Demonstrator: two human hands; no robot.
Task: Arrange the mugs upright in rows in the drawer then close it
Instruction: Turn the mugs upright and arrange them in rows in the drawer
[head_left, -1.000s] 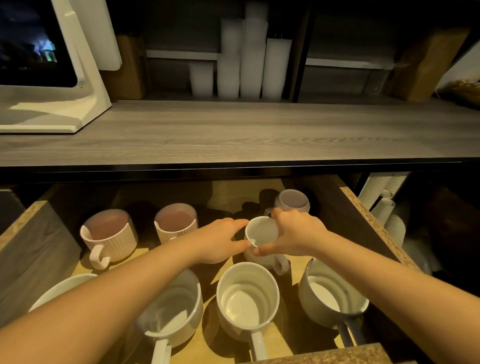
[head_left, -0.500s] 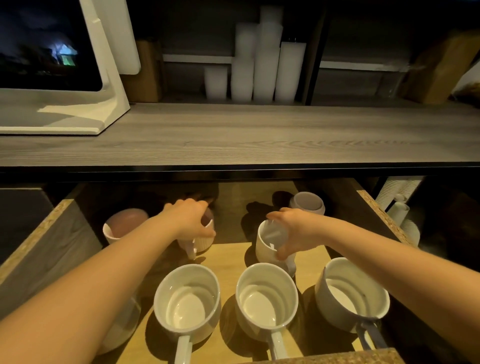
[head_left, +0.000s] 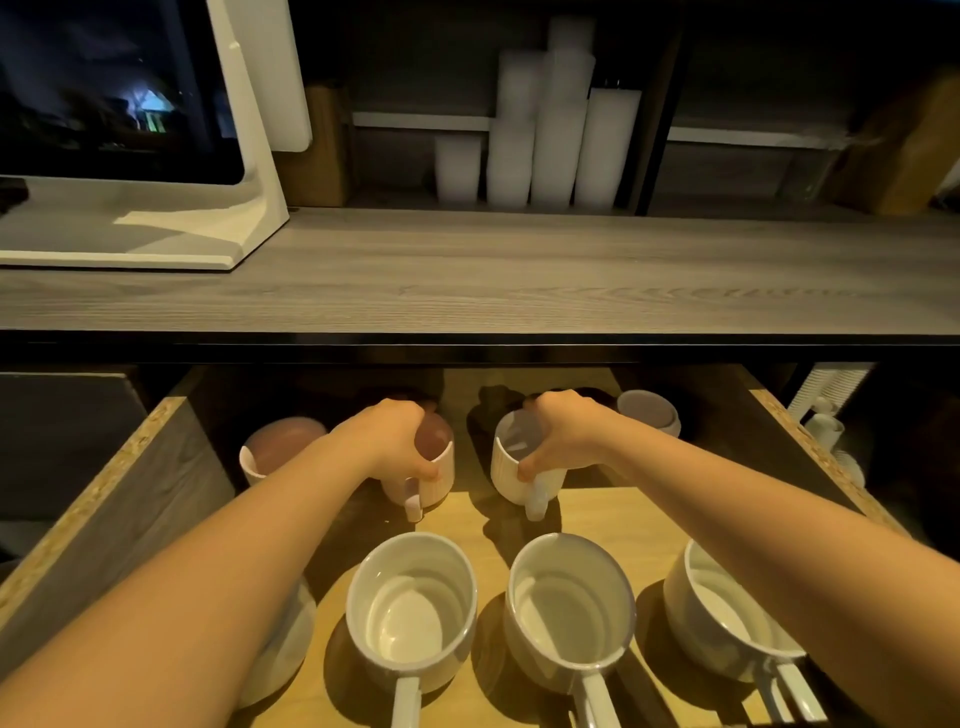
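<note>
Both hands are reaching into the open drawer (head_left: 130, 493), each gripping a ribbed mug in the back row. The left hand (head_left: 387, 441) is curling over the rim of the pink-lined ribbed mug (head_left: 434, 467), its fingers (head_left: 426, 470) clenched around the mug's wall just above the handle, which is pointing toward the person. The right hand (head_left: 561, 434) is doing the same on the white ribbed mug (head_left: 511, 465), thumb pressing the near wall beside the handle and the other fingers wrapping the far rim. Both mugs are sitting upright on the drawer floor, apart from each other, with bare wood between them.

Just left of the left fingers, another pink ribbed mug (head_left: 270, 452) is standing upright, partly hidden by the forearm. Just right of the right fingers, toward the back corner, a small greyish mug (head_left: 649, 415) is standing upright. Nearer the person than both sets of fingers, three large white mugs are standing in a front row with handles pointing forward: one (head_left: 410, 613) below the left fingers, one (head_left: 569, 608) below the right fingers, and a third (head_left: 722, 618) farther right under the right forearm. Beyond the fingers, the grey wood surface (head_left: 493, 280) is overhanging the drawer.
</note>
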